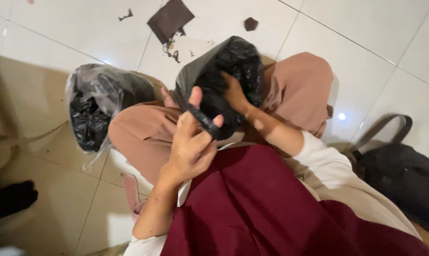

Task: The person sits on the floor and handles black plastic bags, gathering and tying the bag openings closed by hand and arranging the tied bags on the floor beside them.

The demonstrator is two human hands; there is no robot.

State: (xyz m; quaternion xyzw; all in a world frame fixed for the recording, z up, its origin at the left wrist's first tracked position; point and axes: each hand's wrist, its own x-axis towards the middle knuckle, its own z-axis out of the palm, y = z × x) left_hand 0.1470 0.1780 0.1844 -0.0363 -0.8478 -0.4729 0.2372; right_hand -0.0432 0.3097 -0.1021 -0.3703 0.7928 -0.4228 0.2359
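— Where is the bag, and what have your hands got?

— The black plastic bag (233, 66) sits on my lap, over my tan-trousered knees. My left hand (191, 142) is closed on the twisted neck of the bag, thumb up, fingers curled round the strip. My right hand (233, 92) is partly open, fingers spread and pressed into the bag's body.

— How would you handle it well?

— I judge the neck wants a firm pinch while the right hand steadies the bulk, so the thin plastic doesn't slip or tear.

— What lies around?

— A clear bag of black stuff (98, 106) stands just beside my left knee on the white tiled floor (375, 28). A dark cloth square (169, 19) and small scraps lie beyond. A dark shoulder bag (404, 178) rests at my right, well apart. My maroon cloth (271, 208) and knees crowd the working space.
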